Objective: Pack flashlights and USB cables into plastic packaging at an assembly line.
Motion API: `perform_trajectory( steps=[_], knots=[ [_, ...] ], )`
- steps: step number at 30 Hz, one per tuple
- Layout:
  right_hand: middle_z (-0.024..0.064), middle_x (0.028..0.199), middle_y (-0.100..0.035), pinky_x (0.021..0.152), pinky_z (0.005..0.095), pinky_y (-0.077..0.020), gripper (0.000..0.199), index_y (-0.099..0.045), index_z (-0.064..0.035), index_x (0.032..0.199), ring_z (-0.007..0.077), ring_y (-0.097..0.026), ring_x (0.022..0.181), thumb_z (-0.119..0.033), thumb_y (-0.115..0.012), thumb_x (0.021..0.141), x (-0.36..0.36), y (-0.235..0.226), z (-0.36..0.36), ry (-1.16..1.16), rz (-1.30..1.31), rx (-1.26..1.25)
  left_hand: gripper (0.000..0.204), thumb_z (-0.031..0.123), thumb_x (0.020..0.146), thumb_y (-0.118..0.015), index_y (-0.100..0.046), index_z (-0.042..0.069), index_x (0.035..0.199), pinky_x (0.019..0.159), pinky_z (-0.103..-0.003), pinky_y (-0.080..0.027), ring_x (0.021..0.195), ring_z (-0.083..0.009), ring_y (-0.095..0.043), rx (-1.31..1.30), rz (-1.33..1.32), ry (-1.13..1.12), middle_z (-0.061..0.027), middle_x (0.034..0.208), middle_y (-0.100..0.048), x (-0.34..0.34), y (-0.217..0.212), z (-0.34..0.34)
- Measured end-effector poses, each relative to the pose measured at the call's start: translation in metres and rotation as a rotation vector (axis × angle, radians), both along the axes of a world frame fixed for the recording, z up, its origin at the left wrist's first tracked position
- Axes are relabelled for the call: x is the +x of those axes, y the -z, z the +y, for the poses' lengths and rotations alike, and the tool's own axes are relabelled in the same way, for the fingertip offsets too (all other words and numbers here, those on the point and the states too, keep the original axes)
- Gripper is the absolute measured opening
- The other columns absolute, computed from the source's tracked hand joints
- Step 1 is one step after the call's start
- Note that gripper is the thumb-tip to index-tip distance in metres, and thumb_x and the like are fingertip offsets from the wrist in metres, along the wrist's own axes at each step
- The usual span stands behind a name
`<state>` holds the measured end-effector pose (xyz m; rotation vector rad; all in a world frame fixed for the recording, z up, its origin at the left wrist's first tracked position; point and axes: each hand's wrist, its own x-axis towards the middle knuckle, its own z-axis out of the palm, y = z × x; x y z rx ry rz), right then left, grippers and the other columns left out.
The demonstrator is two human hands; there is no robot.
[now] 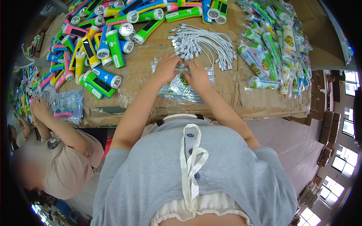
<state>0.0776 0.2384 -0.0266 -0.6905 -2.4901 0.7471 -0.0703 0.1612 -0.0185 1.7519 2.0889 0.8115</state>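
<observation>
Head view is showing a brown cardboard-covered table, with loose pink, green, blue and yellow plastic flashlights heaping over its far left and flashlights in clear plastic bags piling on its right. A bundle of white cables is lying at the table's far middle, a stack of clear, green-printed plastic bags at its near middle. On that stack, left hand and right hand are resting, fingers bent; whether they are pinching a bag, I cannot tell.

The left hand and right hand partly hide the plastic bags — the topmost flashlights cut off.
</observation>
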Motion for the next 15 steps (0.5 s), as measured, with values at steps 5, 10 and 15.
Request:
perform_trajectory(
  steps=[5,10,15],
  knots=[
    [0.0080,0.088,-0.056,0.070,0.0386,-0.0468,0.020,-0.056,-0.0084,0.084,0.0282,-0.056,0.086,-0.013,-0.068,0.069,-0.003,-0.005,-0.004,0.038,-0.050,0.050,0.024,0.009,0.062,-0.073,-0.057,0.010,0.080,0.080,-0.038,-0.035,0.094,-0.0251,-0.051,0.019,0.098,-0.015,-0.0036,0.090,-0.056,0.006,-0.002,-0.006],
    [0.0062,0.086,-0.056,0.069,0.0364,-0.0471,0.013,-0.056,-0.0083,0.082,0.0263,-0.055,0.086,-0.013,-0.064,0.072,0.004,-0.017,0.003,-0.150,-0.129,0.161,0.018,0.009,0.061,-0.073,-0.059,0.009,0.073,0.077,-0.038,-0.036,0.089,-0.0254,-0.051,0.223,0.049,-0.134,-0.0037,0.086,-0.055,0.014,0.007,-0.020],
    [0.0067,0.084,-0.056,0.071,0.0368,-0.0468,0.011,-0.058,-0.0081,0.080,0.0257,-0.054,0.085,-0.014,-0.063,0.073,0.047,-0.029,0.020,-0.110,-0.241,0.213,0.017,0.008,0.060,-0.073,-0.058,0.007,0.069,0.075,-0.039,-0.038,0.085,-0.0267,-0.052,0.199,-0.003,-0.226,-0.0051,0.080,-0.055,0.008,0.014,-0.039]
  ],
)
